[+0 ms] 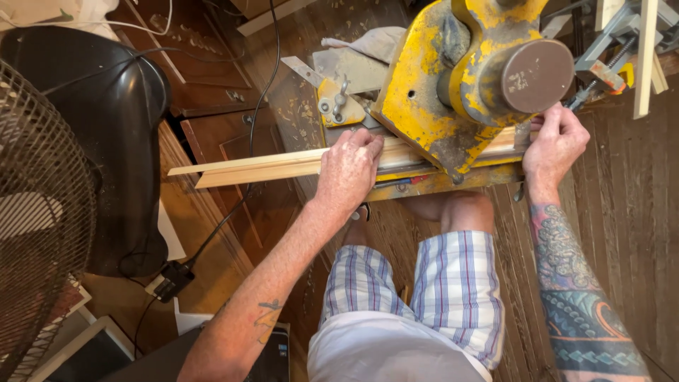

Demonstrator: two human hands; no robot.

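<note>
The left hand (349,170) lies palm-down on a long pale strip of moulded wood (272,166), fingers curled over its top edge and pressing it flat against the base of a worn yellow mitre saw (438,92) with chipped paint and a round brown motor cap. The strip runs level from well out to the left — its free end hanging past the saw's base above dark wooden cabinet doors (212,92) — under the saw head and out the far side, where the right hand (555,145) is closed around its other end, thumb and fingers pinched on the wood just beside the saw. The saw head sits low over the strip, between the two hands. The saw's base is dusted with sawdust, and a grey metal knob and bracket (339,102) stand on it just behind the left hand. A black power cable (249,141) trails down across the cabinet front to a plug block on the floor. At far left stand a black plastic bin (120,141) and the wire grille of a fan (42,212). Upper right, a metal clamp with an orange tip (601,67) grips upright pale wood slats (645,56). The person sits in plaid shorts, knees under the saw.
</note>
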